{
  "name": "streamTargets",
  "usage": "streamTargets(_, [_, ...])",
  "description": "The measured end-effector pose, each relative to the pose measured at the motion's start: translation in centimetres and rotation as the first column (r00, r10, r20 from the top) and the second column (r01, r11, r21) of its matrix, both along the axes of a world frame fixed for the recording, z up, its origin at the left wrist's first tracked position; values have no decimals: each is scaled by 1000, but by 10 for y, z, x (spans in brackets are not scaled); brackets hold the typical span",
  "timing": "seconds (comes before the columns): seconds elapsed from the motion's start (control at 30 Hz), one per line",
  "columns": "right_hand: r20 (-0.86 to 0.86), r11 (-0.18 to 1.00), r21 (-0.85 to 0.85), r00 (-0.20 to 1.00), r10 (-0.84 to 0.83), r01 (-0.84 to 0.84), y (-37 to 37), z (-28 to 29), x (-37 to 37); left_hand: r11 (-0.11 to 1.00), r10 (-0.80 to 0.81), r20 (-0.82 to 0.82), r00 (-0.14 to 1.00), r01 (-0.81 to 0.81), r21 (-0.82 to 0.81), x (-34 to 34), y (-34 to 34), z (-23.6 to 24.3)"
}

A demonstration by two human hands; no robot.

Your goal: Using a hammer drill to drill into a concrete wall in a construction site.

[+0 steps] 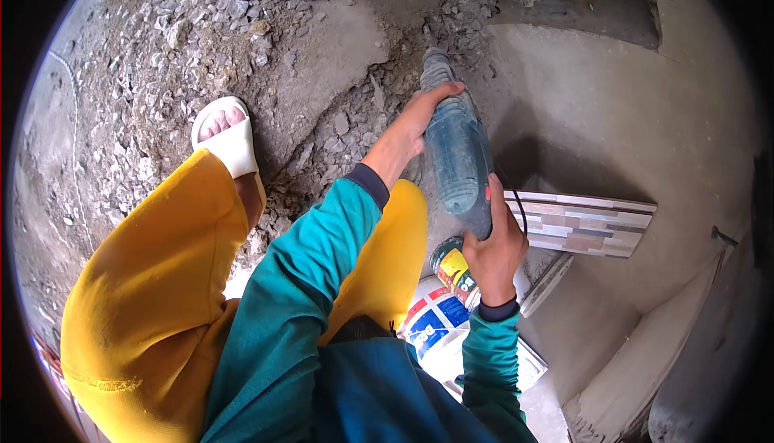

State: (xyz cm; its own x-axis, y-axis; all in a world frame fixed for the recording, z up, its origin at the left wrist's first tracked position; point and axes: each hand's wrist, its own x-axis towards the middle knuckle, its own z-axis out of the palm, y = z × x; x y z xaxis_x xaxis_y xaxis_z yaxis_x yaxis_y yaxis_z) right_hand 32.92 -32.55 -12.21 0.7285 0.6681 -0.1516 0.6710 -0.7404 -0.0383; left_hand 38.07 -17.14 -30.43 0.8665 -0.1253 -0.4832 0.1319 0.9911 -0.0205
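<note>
A dusty blue-grey power tool [457, 149], a hammer drill by its shape, points away from me toward the broken concrete at the foot of the wall. My left hand [419, 112] wraps its front body near the nose. Around the rear handle, by a red switch, my right hand [493, 241] is closed. A black cord [520, 209] runs from the handle. The tool's tip is hidden among the rubble [451, 28]. I wear teal sleeves and yellow trousers.
Broken concrete chips [201, 32] cover the floor to the left and ahead. My foot in a white sandal [228, 141] stands on them. A striped tile [584, 221] leans at the right, with more tiles [637, 370] lower right. A bag and a can [451, 270] lie under my arms.
</note>
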Motion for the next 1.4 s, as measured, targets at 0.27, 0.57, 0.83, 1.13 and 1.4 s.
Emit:
streamTargets(0.27, [177,945,-266,954,244,-192,45,-11,-6,986,123,-4,992,-122,-116,-19,21,-5])
streamTargets(0.57, [185,848,-436,892,413,-302,131,-1,-1,985,117,90,989,-103,-140,-25,46,-24])
streamTargets(0.83, [3,920,-353,983,186,-172,112,1,14,985,174,86,981,-172,-28,-19,39,-30])
streamTargets(1.13, [-195,850,166,861,-469,500,-56,43,-9,915,17,-497,867,188,358,11,-76,64])
streamTargets(1.4, [-102,937,149,947,-303,316,-82,62,-5,956,61,-485,872,89,280,-3,-80,90])
